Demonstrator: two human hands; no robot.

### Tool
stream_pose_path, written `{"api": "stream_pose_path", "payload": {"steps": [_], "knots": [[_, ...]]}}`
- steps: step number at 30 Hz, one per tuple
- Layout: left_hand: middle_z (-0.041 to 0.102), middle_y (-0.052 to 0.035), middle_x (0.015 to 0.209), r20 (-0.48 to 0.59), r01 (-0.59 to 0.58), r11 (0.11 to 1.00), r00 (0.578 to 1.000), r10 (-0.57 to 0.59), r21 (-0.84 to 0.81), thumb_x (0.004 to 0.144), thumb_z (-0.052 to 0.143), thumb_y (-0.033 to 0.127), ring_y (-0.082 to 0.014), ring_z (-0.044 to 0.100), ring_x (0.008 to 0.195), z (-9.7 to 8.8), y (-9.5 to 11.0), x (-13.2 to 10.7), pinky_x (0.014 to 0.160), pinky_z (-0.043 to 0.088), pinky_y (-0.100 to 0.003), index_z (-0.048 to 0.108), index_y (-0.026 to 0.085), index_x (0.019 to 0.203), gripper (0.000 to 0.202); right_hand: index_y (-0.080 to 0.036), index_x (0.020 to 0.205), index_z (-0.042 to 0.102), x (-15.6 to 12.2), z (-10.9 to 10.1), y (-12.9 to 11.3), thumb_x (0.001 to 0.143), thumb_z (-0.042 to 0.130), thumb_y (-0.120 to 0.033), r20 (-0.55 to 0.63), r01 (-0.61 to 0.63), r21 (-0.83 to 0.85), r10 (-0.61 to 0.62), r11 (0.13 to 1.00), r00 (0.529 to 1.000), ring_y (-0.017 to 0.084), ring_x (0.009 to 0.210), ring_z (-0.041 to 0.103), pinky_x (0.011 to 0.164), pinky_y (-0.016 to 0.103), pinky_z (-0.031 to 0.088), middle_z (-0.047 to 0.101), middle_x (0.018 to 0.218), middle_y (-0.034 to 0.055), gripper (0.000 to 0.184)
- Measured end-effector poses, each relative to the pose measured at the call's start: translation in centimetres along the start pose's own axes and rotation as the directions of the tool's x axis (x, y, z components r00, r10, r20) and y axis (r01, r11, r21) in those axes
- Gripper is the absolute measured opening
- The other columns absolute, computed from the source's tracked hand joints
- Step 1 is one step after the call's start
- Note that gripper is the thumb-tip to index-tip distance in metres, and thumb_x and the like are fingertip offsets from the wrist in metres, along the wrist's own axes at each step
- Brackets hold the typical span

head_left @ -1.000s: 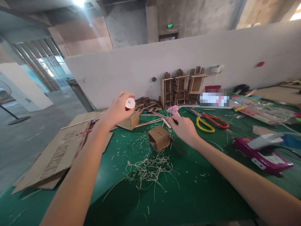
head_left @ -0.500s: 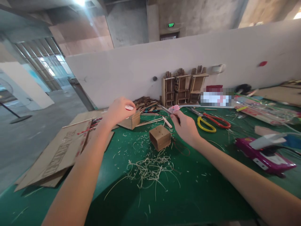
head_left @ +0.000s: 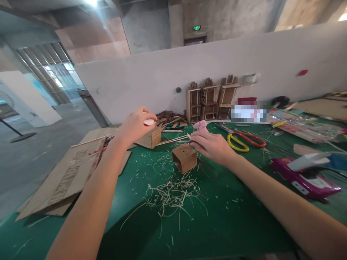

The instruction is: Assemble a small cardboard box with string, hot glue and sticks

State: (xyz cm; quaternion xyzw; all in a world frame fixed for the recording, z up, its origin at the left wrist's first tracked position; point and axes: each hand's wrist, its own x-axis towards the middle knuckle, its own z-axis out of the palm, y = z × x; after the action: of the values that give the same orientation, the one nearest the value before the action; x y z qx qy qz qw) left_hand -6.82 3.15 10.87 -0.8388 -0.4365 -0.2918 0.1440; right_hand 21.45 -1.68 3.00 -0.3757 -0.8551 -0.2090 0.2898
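- Disc [head_left: 148,122], white with a red edge, was pinched between the fingers of your left hand [head_left: 136,126], raised above the table [head_left: 233,227].
- Slender tool [head_left: 183,141] was gripped by your right hand [head_left: 210,145], near the boxy, open-ended cardboard piece [head_left: 184,159].
- Step, as judged: you held both items apart; the next move seemed to call for steady fingers.
- Pale strands [head_left: 173,195] lay curled, wiry, on smooth green.
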Motion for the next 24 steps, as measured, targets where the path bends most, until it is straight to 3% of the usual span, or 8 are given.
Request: {"api": "stream_pose_path", "payload": {"steps": [3, 8, 13, 18, 24], "knots": [[0.061, -0.0049, 0.107, -0.08, -0.079, 0.997, 0.994, 0.078, -0.008, 0.084, 0.058, 0.025, -0.0158, 0.059, 0.082, -0.9, 1.5, 0.1, 0.081, 0.047, -0.032, 0.071, 0.023, 0.098, 0.02, -0.018, 0.096, 0.065, 0.1, -0.2, -0.2, 0.099, 0.04, -0.033, -0.067, 0.024, -0.048, -0.028, 0.999, 0.997, 0.013, 0.087, 0.064, 0.06, 0.024, 0.04, 0.072, 0.104, 0.0024, 0.029], [0.06, -0.0047, 0.11, -0.077, -0.166, 0.985, 0.984, 0.163, -0.041, 0.084, 0.059, 0.02, -0.0154, 0.06, 0.086, -2.0, 4.3, 0.1, 0.08, 0.048, -0.03, 0.067, 0.022, 0.105, 0.023, -0.02, 0.089, 0.066, 0.2, -0.4, -0.4, 0.098, 0.042, -0.037, -0.072, -0.004, -0.159, -0.007, 0.987, 0.997, 0.014, 0.07, 0.063, 0.058, 0.026, 0.037, 0.071, 0.075, 0.0005, 0.031], [0.06, -0.004, 0.111, -0.05, -0.201, 0.978, 0.979, 0.198, -0.052, 0.085, 0.058, 0.019, -0.0154, 0.061, 0.086, -2.3, 5.4, -0.1, 0.078, 0.048, -0.03, 0.065, 0.022, 0.105, 0.021, -0.019, 0.094, 0.067, 0.4, -0.7, -1.1, 0.095, 0.043, -0.047, -0.035, -0.118, -0.136, 0.114, 0.984, 0.993, 0.019, 0.086, 0.063, 0.058, 0.028, 0.035, 0.07, 0.088, 0.0045, 0.036], [0.061, -0.0036, 0.107, -0.063, -0.215, 0.975, 0.975, 0.211, -0.062, 0.085, 0.059, 0.022, -0.015, 0.061, 0.085, -2.1, 6.0, -0.1, 0.076, 0.048, -0.029, 0.066, 0.021, 0.102, 0.018, -0.018, 0.095, 0.069, 0.5, -0.1, -1.7, 0.098, 0.038, -0.04, 0.068, -0.206, -0.11, 0.214, 0.972, 0.974, 0.02, 0.092, 0.06, 0.056, 0.028, 0.034, 0.067, 0.094, 0.0069, 0.038], [0.061, -0.0028, 0.104, -0.058, -0.217, 0.967, 0.976, 0.211, -0.134, 0.084, 0.063, 0.028, -0.0142, 0.06, 0.084, -1.9, 6.6, -0.1, 0.077, 0.047, -0.028, 0.066, 0.021, 0.099, 0.016, -0.02, 0.084, 0.065, 0.6, 0.4, -2.2, 0.097, 0.038, -0.044, 0.083, -0.397, -0.015, 0.397, 0.918, 0.914, 0.015, 0.068, 0.053, 0.047, 0.027, 0.024, 0.066, 0.089, 0.0047, 0.038]]}}
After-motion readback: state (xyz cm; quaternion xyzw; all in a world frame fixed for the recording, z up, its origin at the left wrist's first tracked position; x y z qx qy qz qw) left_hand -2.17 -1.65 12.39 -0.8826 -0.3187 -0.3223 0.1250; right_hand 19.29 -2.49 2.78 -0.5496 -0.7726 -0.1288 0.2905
